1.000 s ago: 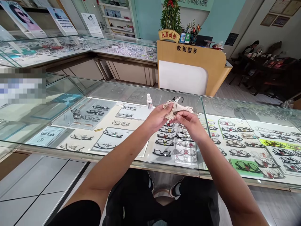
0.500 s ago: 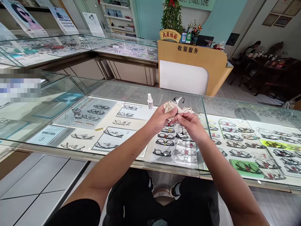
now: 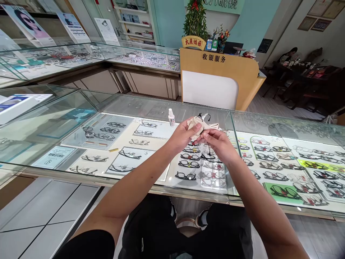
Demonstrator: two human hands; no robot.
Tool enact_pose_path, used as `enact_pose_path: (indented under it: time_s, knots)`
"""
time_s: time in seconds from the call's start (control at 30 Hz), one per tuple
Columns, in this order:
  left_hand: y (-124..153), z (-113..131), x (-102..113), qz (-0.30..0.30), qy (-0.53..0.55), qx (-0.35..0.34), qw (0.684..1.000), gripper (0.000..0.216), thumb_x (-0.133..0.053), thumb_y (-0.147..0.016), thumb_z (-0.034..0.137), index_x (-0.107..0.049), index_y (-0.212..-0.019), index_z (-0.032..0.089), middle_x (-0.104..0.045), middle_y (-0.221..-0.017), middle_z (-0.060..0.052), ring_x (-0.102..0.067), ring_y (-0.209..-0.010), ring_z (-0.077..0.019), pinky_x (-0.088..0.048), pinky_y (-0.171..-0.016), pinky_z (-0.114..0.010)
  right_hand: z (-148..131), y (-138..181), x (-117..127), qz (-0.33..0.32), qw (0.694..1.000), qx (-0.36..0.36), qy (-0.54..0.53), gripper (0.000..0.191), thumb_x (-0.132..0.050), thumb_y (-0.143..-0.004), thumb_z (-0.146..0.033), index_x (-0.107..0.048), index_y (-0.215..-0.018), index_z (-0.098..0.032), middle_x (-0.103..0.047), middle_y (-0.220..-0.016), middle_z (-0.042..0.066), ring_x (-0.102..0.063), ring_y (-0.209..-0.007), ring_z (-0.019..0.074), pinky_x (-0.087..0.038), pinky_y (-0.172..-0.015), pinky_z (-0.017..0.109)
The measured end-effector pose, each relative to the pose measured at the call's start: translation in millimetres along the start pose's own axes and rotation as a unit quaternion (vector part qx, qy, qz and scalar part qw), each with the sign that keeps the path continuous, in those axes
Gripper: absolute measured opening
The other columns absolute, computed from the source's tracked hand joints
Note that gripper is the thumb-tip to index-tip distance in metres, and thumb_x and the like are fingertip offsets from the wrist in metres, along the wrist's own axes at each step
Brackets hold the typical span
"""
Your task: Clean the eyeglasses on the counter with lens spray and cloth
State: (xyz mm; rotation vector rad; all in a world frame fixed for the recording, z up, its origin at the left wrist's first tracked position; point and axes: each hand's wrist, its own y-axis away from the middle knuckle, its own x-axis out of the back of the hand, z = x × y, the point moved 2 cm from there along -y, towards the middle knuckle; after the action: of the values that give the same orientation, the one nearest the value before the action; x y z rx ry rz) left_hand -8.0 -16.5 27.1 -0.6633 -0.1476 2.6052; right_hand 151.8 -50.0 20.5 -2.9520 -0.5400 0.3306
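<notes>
Above the glass counter, my left hand (image 3: 185, 133) is closed on a cream cloth (image 3: 196, 127), its thumb pressed over the folds. The cloth is wrapped about a pair of glasses; one dark temple arm (image 3: 207, 117) sticks up behind it, and another dark arm hangs below. My right hand (image 3: 215, 138) pinches the glasses' frame at the cloth's right side, close against my left fingers. Lenses and most of the frame are hidden by cloth and fingers. A small white spray bottle (image 3: 171, 118) stands upright on the glass, left of my hands.
Under the glass countertop (image 3: 151, 99) lie rows of spectacles (image 3: 188, 163). A white box (image 3: 23, 106) rests on the counter at the left. Beyond stand another display case (image 3: 140, 54) and a wooden cashier desk (image 3: 221, 64). A dim table with clutter is at the far right.
Both hands stay together at the cloth and glasses, with only slight shifts of the fingers. The view has tilted slightly.
</notes>
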Motion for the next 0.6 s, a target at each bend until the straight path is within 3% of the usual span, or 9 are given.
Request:
enact_pose_path:
  time_s: [0.17,0.33,0.5,0.6]
  knots:
    - [-0.2,-6.8,0.3,0.055,-0.018,-0.006,0.998,0.055,-0.093,-0.076,0.063,-0.063,-0.09,0.019,-0.058,-0.063,0.006,-0.048,-0.046,-0.0071,-0.036,-0.041,-0.023,1.0,0.1,-8.8,0.012,0.999,-0.017,0.024,0.043,-0.087,-0.084,-0.064,-0.078,-0.092,-0.023,-0.082,-0.085,0.004,-0.079,-0.089,0.024,-0.059,-0.103,0.046]
    - [-2.6,-2.8,1.9,0.037,-0.005,0.002,0.999,0.056,-0.087,-0.08,0.069,-0.064,-0.084,0.018,-0.058,-0.06,0.003,-0.052,-0.048,-0.0108,-0.04,-0.043,-0.025,-3.2,1.9,-5.7,0.017,0.999,0.003,0.047,0.043,-0.086,-0.086,-0.064,-0.077,-0.093,-0.023,-0.082,-0.088,0.005,-0.078,-0.09,0.0234,-0.059,-0.102,0.046]
    - [-3.1,4.0,10.0,-0.025,0.041,0.06,0.997,0.045,-0.099,-0.075,0.042,-0.068,-0.094,0.016,-0.066,-0.073,0.001,-0.063,-0.062,-0.0139,-0.053,-0.06,-0.029,-10.6,4.1,0.7,0.012,0.997,0.04,0.059,0.035,-0.08,-0.094,-0.059,-0.078,-0.093,-0.024,-0.082,-0.095,0.005,-0.077,-0.091,0.0226,-0.058,-0.099,0.044]
    - [-2.4,2.4,14.0,-0.008,0.051,0.074,0.996,0.047,-0.103,-0.069,0.033,-0.068,-0.096,0.016,-0.066,-0.075,0.002,-0.063,-0.064,-0.0118,-0.05,-0.063,-0.027,-12.4,5.4,-0.7,0.013,0.997,0.039,0.063,0.034,-0.079,-0.095,-0.057,-0.077,-0.092,-0.024,-0.081,-0.092,0.005,-0.076,-0.091,0.0229,-0.058,-0.097,0.043]
